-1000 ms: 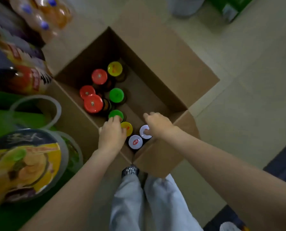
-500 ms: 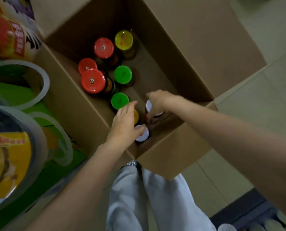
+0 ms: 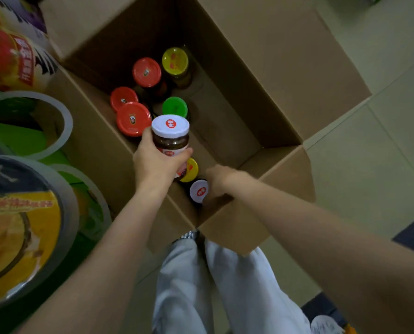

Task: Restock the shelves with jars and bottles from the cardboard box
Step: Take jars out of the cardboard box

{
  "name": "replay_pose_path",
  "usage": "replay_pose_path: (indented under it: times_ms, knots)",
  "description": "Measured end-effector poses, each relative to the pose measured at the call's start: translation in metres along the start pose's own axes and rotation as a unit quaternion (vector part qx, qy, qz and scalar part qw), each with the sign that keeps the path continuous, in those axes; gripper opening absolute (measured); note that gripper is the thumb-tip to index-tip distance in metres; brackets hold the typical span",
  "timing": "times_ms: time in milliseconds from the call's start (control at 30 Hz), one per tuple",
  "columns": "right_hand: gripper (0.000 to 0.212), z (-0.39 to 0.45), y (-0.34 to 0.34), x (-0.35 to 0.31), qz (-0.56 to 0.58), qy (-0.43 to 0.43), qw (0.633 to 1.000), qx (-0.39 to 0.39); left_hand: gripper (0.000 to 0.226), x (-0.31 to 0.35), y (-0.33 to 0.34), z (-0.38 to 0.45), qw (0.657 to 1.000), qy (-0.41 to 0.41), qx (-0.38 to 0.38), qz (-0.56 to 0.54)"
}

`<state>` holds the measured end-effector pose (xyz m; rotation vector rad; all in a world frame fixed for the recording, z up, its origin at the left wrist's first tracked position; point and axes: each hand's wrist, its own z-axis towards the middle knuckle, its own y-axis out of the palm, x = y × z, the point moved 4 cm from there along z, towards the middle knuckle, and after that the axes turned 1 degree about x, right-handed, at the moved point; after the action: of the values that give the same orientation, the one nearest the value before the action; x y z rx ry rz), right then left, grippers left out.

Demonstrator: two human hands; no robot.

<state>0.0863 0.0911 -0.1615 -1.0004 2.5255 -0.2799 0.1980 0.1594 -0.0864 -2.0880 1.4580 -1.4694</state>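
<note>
An open cardboard box (image 3: 261, 68) stands on the floor below me. My left hand (image 3: 154, 165) grips a dark jar with a white lid (image 3: 170, 135), raised above the box's near-left side. My right hand (image 3: 221, 179) reaches into the near corner with its fingers curled round a second white-lidded jar (image 3: 198, 191), which leans to the left. Still standing in the box are three red-lidded jars (image 3: 133, 119), a green-lidded one (image 3: 175, 107), a yellow-lidded one at the back (image 3: 175, 61) and another yellow lid (image 3: 192, 169) under my left hand.
Round noodle bowls (image 3: 20, 227) and packets (image 3: 10, 56) fill a green shelf at the left, close against the box. Tiled floor (image 3: 370, 165) lies to the right. My legs in light trousers (image 3: 201, 285) are just in front of the box.
My left hand has lifted a white-lidded jar up out of the near corner. My right hand has shifted toward the near corner, onto the other white-lidded jar.
</note>
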Motion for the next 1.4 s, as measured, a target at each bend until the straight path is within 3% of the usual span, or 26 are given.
replay_pose_path:
  times_ms: [67,200,367,433,533,633,767,833,967,1067,1233,1400]
  knots:
    - [0.040,0.018,0.018,-0.014,0.014,0.032,0.999,0.015,0.072,-0.003,0.004,0.000,1.000,0.002,-0.003,-0.006]
    - [0.039,0.047,0.033,-0.018,0.013,0.067,0.995,0.070,0.072,-0.011,0.012,0.000,1.000,0.008,-0.002,-0.010]
    - [0.074,0.045,0.016,0.003,0.010,0.092,0.988,0.120,0.074,-0.014,0.012,0.003,1.000,0.020,-0.015,-0.009]
    - [0.077,0.022,-0.010,0.013,0.020,0.074,0.986,0.148,0.072,-0.005,0.009,0.001,1.000,0.028,-0.008,-0.002]
    - [0.068,-0.041,-0.055,0.025,0.025,0.032,0.975,0.221,0.069,0.020,0.004,-0.009,0.999,0.047,-0.014,0.002]
    - [0.065,-0.135,-0.087,0.036,0.007,0.014,0.958,0.287,0.070,0.065,0.000,-0.035,0.988,0.124,-0.083,0.038]
    - [0.049,-0.313,-0.101,0.056,0.073,0.082,0.922,0.372,0.059,0.147,-0.016,-0.103,0.953,0.233,-0.191,0.027]
    - [0.051,-0.408,-0.082,0.059,0.133,0.117,0.889,0.423,0.057,0.189,-0.021,-0.148,0.927,0.260,-0.271,-0.003]
    - [0.045,-0.584,-0.016,0.040,0.171,0.185,0.809,0.531,0.053,0.264,-0.018,-0.269,0.831,0.327,-0.449,-0.013]
    - [0.048,-0.697,0.053,0.008,0.230,0.240,0.734,0.592,0.051,0.296,-0.023,-0.388,0.730,0.347,-0.589,-0.006]
    - [0.055,-0.850,0.193,-0.087,0.435,0.226,0.527,0.695,0.055,0.296,-0.072,-0.600,0.514,0.320,-0.796,0.015]
    - [0.044,-0.966,0.318,-0.230,0.453,0.186,0.339,0.803,0.084,0.243,-0.173,-0.794,0.326,0.300,-0.896,0.042]
